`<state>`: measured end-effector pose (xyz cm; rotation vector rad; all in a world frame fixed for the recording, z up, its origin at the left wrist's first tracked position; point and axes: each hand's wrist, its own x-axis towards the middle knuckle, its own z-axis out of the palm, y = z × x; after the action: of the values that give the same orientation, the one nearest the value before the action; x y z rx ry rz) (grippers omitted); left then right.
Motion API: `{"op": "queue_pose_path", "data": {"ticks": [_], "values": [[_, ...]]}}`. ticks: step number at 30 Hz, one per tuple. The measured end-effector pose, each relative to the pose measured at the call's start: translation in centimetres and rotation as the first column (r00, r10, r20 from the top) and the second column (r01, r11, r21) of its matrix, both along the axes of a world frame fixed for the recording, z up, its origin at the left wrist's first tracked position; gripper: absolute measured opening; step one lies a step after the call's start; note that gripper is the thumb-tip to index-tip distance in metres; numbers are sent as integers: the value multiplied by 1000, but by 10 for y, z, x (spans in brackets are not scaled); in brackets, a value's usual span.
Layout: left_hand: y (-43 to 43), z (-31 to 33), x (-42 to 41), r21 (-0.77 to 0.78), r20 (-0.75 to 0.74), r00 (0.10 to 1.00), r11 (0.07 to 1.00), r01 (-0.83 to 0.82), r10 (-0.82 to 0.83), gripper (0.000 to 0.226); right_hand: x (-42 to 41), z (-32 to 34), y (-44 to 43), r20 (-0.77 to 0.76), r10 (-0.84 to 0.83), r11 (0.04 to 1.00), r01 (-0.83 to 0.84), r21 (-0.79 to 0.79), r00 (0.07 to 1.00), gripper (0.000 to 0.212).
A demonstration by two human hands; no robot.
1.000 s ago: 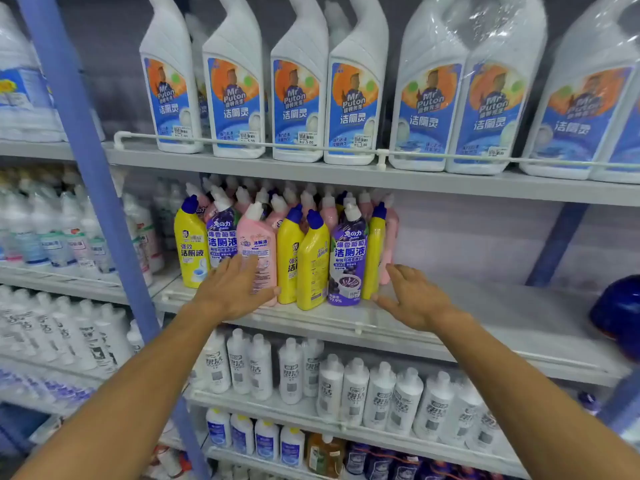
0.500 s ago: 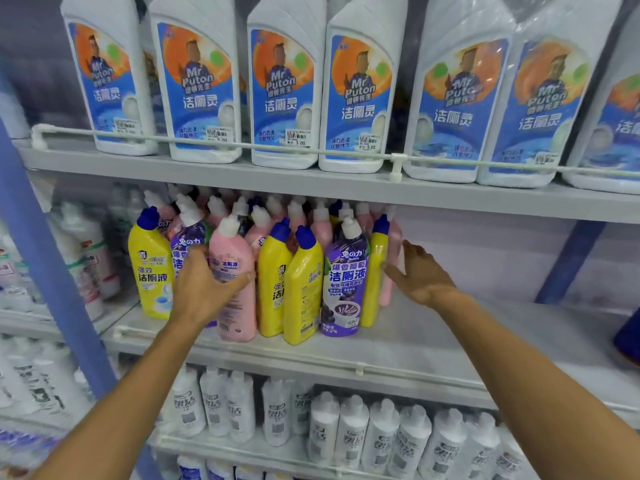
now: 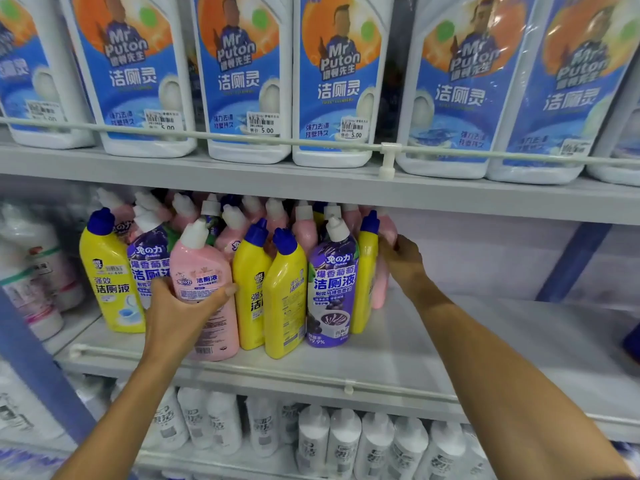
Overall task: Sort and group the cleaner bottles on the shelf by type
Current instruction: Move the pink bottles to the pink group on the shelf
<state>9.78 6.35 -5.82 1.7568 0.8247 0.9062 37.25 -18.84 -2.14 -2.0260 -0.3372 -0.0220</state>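
Observation:
A mixed cluster of cleaner bottles stands on the middle shelf (image 3: 450, 341): yellow ones with blue caps (image 3: 282, 299), purple ones with white caps (image 3: 332, 289) and pink ones with white caps. My left hand (image 3: 176, 313) grips the front pink bottle (image 3: 202, 271) around its middle. My right hand (image 3: 403, 261) reaches behind the cluster's right side and holds a pink bottle (image 3: 382, 285) at the back right, mostly hidden by a yellow bottle (image 3: 365, 271).
Large white Mr Puton bottles (image 3: 239, 74) fill the top shelf behind a white rail (image 3: 386, 157). White bottles (image 3: 343, 441) line the shelf below. A blue upright (image 3: 31, 375) stands at the left. The middle shelf's right half is bare.
The view has closed in on the middle shelf. My left hand has wrapped further round the front pink bottle. My right hand has reached deeper, onto the pink bottle at the back right.

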Motion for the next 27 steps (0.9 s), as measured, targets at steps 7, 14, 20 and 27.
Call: {"op": "queue_pose_path", "data": {"ticks": [7,14,20,27], "values": [[-8,-1,-4,-89,157,977,983,162,-147,30,7,-4,-4,31,-8,999,9,-47,1000,41],[-24,5,-10,-76,259,956,984,162,-137,39,2,-10,-40,97,-20,998,25,-59,995,51],[-62,33,-10,-69,364,905,962,263,-221,56,-20,-5,-76,129,-18,998,26,-57,991,51],[-120,36,15,-92,382,848,897,432,-368,66,-50,-23,-89,74,-144,986,137,93,987,39]]}}
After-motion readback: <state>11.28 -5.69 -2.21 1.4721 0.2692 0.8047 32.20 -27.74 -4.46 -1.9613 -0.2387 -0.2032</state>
